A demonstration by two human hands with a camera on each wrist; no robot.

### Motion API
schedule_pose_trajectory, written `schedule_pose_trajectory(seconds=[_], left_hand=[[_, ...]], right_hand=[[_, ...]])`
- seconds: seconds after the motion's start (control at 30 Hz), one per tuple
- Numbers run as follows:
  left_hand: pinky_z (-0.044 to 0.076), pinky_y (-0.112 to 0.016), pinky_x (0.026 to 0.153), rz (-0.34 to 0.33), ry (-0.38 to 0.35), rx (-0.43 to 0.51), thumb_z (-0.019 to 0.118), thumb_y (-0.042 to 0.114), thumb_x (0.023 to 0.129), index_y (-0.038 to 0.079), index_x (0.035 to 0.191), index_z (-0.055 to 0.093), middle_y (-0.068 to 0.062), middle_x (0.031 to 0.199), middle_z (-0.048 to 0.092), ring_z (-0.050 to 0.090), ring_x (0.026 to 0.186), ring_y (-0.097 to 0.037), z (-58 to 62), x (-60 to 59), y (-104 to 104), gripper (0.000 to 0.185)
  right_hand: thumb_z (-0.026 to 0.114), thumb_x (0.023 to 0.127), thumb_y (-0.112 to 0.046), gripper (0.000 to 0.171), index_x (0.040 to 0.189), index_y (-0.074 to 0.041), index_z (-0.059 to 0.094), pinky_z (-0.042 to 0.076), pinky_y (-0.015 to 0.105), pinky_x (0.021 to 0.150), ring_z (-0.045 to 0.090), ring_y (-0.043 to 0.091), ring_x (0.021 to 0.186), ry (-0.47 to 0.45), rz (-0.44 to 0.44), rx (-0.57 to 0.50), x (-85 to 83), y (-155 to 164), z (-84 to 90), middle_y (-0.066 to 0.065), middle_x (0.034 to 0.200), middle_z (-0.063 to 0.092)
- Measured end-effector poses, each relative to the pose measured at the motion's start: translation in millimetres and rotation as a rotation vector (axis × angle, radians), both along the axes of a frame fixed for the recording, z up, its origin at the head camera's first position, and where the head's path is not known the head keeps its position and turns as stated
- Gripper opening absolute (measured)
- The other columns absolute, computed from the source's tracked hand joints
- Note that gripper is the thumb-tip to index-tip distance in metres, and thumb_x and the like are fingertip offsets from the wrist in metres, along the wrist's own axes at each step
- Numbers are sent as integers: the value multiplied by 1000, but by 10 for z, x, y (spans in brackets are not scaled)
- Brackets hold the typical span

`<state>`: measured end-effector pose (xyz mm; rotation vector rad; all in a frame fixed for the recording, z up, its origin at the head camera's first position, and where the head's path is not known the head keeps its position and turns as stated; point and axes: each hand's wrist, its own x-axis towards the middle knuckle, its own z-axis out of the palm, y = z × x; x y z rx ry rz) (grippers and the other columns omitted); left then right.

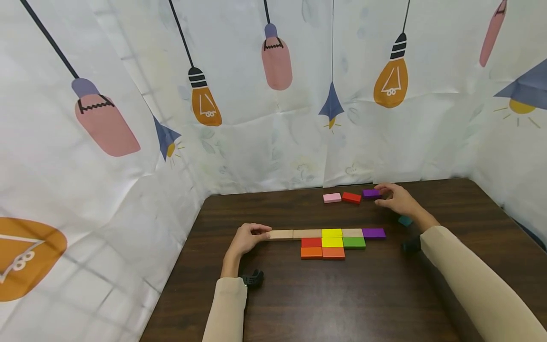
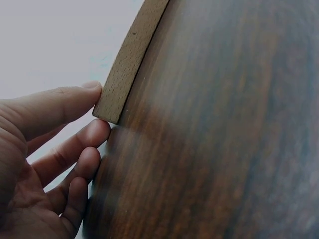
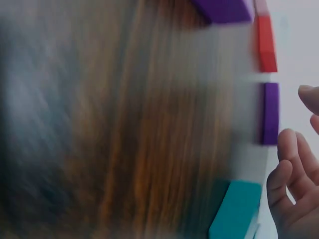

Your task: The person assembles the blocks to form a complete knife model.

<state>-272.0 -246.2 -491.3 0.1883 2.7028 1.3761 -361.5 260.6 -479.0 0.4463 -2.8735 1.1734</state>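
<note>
My left hand [image 1: 248,237] is at the left end of a row of flat blocks. Its thumb and finger pinch the end of a plain wooden block [image 2: 128,69], which lies flat in that row. My right hand [image 1: 397,199] reaches to the back of the table, its thumb and fingers spread beside a purple block [image 1: 371,194]. In the right wrist view a gap shows between the fingertips and that purple block [image 3: 270,114]. Next to it lie a red block [image 1: 351,198] and a pink block [image 1: 332,198].
Right of the held block run another plain block [image 1: 306,233], yellow, plain and purple [image 1: 373,233] ones. Under them sit red, yellow, green [image 1: 354,242] and orange [image 1: 311,253] blocks. A teal block [image 1: 405,220] lies below my right wrist. A printed curtain [image 1: 273,142] hangs behind the dark table [image 1: 342,304].
</note>
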Motion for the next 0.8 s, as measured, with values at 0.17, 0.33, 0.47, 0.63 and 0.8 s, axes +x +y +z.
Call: schedule_pose_trajectory(seconds=[0.17,0.33,0.47,0.63,0.8], left_hand=[[49,-31,68,17,-2,-16,74,28,85,29,100,76,4,94,69,59,78,-16,-15,-15,6,15],[49,-31,68,12,-7,-13,73,27,86,29,101,76,5,95,70,60,77,-16,-23,-22,11,15],[49,-32,68,9,-10,-3,74,26,86,28,101,76,3,96,71,60,78,-17,-18,-17,12,16],[50,-32,68,7,-4,-15,73,28,86,27,102,76,3,98,70,60,79,-16,-16,-13,10,17],[50,-32,69,12,-9,-10,73,30,85,30,101,75,4,98,69,60,79,-17,-31,-21,4,17]], right_hand=[[71,87,-22,58,136,0,48,48,44,77,57,37,95,1,-18,36,-81,80,-36,30,127,51],[71,87,-20,60,138,1,46,41,59,91,50,47,114,-25,-20,59,-125,142,-61,32,129,52],[69,89,-22,60,140,-2,45,43,56,90,50,46,115,-65,-20,65,-171,151,-57,31,126,54],[67,90,-22,57,140,-2,45,46,40,78,55,37,103,-96,-13,81,-224,144,-47,29,121,57],[65,92,-19,54,140,-2,46,46,32,72,59,31,93,-119,-8,88,-270,149,-45,29,119,57]])
